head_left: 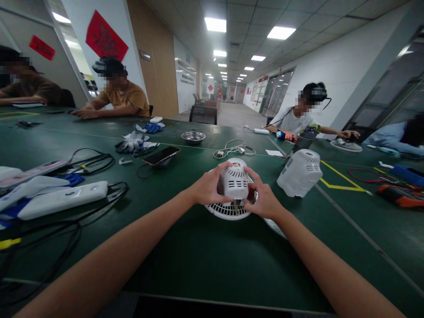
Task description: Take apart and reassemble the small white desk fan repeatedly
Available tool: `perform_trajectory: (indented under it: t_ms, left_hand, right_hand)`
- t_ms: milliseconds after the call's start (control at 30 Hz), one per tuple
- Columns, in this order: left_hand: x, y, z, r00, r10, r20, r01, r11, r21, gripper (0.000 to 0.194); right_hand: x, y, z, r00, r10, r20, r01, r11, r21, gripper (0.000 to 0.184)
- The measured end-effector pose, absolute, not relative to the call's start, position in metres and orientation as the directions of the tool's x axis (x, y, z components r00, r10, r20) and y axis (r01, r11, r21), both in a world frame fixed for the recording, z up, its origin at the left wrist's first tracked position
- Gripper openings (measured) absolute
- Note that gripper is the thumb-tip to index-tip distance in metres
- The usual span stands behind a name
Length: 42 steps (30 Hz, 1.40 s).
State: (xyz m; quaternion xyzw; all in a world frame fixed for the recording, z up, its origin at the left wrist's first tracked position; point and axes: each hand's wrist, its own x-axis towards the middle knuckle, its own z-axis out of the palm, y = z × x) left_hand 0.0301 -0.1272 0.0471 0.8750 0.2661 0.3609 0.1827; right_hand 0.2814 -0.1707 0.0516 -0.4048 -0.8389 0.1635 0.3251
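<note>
Both my hands hold a white slotted fan motor cover above the table. My left hand grips its left side, thumb low at the front and fingers on top. My right hand closes on the right side, its thumb and fingers against the lower edge. Under the cover a round white fan grille lies on the table, partly hidden by the cover and my hands. A grey-white edge of something flat shows beneath my right wrist; I cannot tell what it is. A larger white vented housing stands to the right.
Left lie white power strips with black cables, and a phone. Farther back are gloves, a metal bowl and a coiled white cable. An orange-black meter lies right. Several people sit around the green table.
</note>
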Motion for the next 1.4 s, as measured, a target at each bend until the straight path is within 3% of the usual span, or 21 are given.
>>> perform_trajectory:
  t_ms: [267, 500, 800, 1067, 1233, 1400]
  left_hand:
    - [0.028, -0.124, 0.046, 0.607, 0.586, 0.537, 0.333, -0.801, 0.497, 0.105]
    - [0.024, -0.119, 0.042, 0.658, 0.565, 0.497, 0.329, -0.810, 0.485, 0.128]
    - [0.024, -0.124, 0.047, 0.635, 0.594, 0.494, 0.358, -0.793, 0.493, 0.121]
    - [0.025, -0.123, 0.042, 0.608, 0.611, 0.507, 0.422, -0.790, 0.445, 0.123]
    - [0.019, -0.110, 0.030, 0.562, 0.648, 0.515, 0.476, -0.762, 0.439, 0.107]
    - [0.005, -0.095, 0.018, 0.442, 0.771, 0.459, 0.512, -0.636, 0.577, 0.071]
  right_hand:
    - [0.280, -0.170, 0.053, -0.457, 0.800, 0.388, 0.565, 0.598, -0.569, 0.096]
    - [0.279, -0.171, 0.057, -0.481, 0.789, 0.381, 0.560, 0.612, -0.559, 0.096]
    - [0.280, -0.172, 0.062, -0.508, 0.783, 0.359, 0.562, 0.617, -0.551, 0.094]
    - [0.284, -0.170, 0.053, -0.470, 0.804, 0.364, 0.626, 0.595, -0.505, 0.102]
    - [0.302, -0.159, 0.048, -0.428, 0.793, 0.434, 0.665, 0.601, -0.442, 0.086]
    - [0.318, -0.148, 0.044, -0.359, 0.808, 0.466, 0.678, 0.569, -0.464, 0.075]
